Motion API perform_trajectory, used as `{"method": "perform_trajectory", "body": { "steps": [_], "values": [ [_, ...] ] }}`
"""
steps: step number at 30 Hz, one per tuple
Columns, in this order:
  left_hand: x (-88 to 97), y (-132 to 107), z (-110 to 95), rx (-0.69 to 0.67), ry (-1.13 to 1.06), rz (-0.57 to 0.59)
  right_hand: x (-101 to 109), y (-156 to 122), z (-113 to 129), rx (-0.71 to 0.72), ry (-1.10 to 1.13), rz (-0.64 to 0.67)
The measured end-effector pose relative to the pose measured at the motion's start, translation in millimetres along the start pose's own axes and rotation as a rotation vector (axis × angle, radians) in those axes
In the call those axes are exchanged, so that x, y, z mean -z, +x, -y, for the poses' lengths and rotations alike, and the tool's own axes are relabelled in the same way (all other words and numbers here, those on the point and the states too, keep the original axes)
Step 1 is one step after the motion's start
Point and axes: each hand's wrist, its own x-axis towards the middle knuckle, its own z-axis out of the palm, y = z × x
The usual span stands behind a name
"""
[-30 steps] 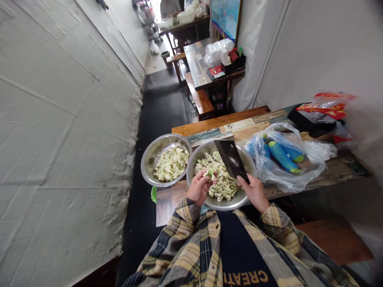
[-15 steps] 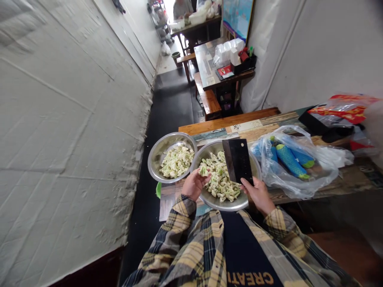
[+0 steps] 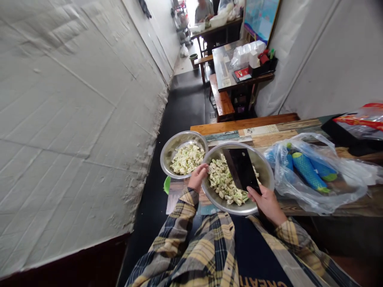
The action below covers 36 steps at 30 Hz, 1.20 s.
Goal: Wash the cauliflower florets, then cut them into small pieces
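Observation:
My right hand (image 3: 266,201) grips a dark, wide-bladed cleaver (image 3: 243,169) with a hole near one corner. Its blade hangs over the right steel bowl (image 3: 267,170), covering part of the chopped cauliflower (image 3: 223,181) there. At that bowl's left rim is my left hand (image 3: 197,177), its fingers drawn together; what they hold, if anything, is not clear. Beside it on the left stands a smaller-looking steel bowl (image 3: 167,153), also with cauliflower pieces (image 3: 188,158) in it.
Right of the bowls, a clear plastic bag (image 3: 314,195) holds blue-netted items (image 3: 308,167) on the plank-patterned table (image 3: 263,139). Something green (image 3: 166,185) shows below the left bowl. A wall (image 3: 74,131) runs along the left. Farther off are a bench (image 3: 223,101), another table (image 3: 223,65) and a person (image 3: 204,11).
The view has shifted, so the scene sits farther right. My left hand has moved left relative to the bowls, and the floret seen in its fingers no longer shows clearly. The cleaver stays over the right bowl.

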Motion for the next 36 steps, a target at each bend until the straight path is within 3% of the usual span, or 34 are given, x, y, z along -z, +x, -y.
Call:
{"method": "perform_trajectory", "body": {
  "steps": [3,6,10,14,19,21,24,28,32,36],
  "values": [
    [-34.5,-23.9,10.9,0.211,-0.313,0.302,-5.8,-1.6,4.9,-0.114,0.166,0.152],
    [-55.9,-36.0,10.6,0.304,-0.445,0.433,-14.0,-0.9,5.1,-0.184,0.311,0.180],
    [-56.7,-31.3,6.5,0.293,-0.411,0.386,-15.4,-0.4,-2.1,-0.208,0.422,0.059],
    [-40.0,-6.7,4.1,0.097,-0.256,0.244,1.1,-2.8,-8.1,-0.193,0.457,-0.116],
    [-24.1,28.9,18.8,-0.194,0.457,0.194,22.7,-7.1,-15.1,-0.185,0.511,-0.343],
    [-23.2,36.9,31.0,-0.246,0.654,0.161,25.9,-10.1,-19.0,-0.182,0.534,-0.414],
    [-29.8,46.3,48.9,-0.220,0.823,0.151,25.5,-16.1,-25.0,-0.201,0.566,-0.467],
    [-53.3,61.1,64.3,-0.228,0.911,0.236,19.3,-24.8,-30.9,-0.247,0.549,-0.463],
    [-79.4,75.5,75.9,-0.160,0.816,0.278,14.9,-31.0,-30.9,-0.279,0.496,-0.449],
    [-88.4,84.0,85.3,-0.009,0.652,0.243,17.2,-33.8,-28.8,-0.269,0.457,-0.441]
  ]
}}
